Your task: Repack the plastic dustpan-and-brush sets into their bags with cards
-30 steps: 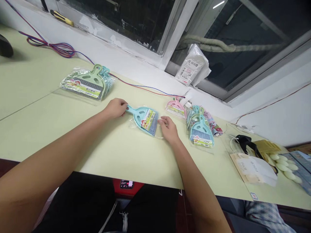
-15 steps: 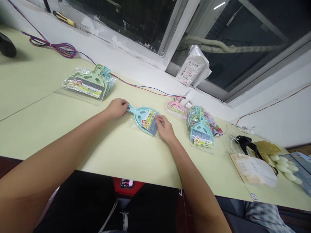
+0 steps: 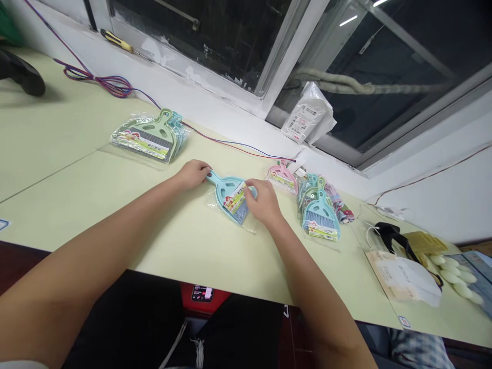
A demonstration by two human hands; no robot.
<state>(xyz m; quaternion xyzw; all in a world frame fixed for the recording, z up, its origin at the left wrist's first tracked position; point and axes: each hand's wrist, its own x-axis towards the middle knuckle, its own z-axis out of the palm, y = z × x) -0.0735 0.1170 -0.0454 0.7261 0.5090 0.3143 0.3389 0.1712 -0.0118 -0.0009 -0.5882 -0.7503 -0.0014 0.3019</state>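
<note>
A blue dustpan and brush set [image 3: 227,190] in a clear bag lies on the pale table before me, its label facing up. My left hand [image 3: 193,174] pinches the end of its handle. At its wide end, my right hand [image 3: 263,201] has thumb and fingers closed on the upper right edge, by the label. To the left sits a pile of bagged sets with a green dustpan [image 3: 154,134] on top and blue ones behind. On the right lie more bagged sets, a blue dustpan [image 3: 321,215] in front and a pink dustpan [image 3: 282,175] farther back.
A coiled red and blue cable [image 3: 111,84] runs along the wall. A screwdriver [image 3: 119,41] rests on the sill, and a white plastic packet [image 3: 307,115] leans at the window. To the right are a paper packet [image 3: 403,274] and several pale oval objects [image 3: 457,274].
My right hand has shifted from the brush's bristle side up to the dustpan's upper right edge. My left hand stays on the handle. The whole view has moved slightly.
</note>
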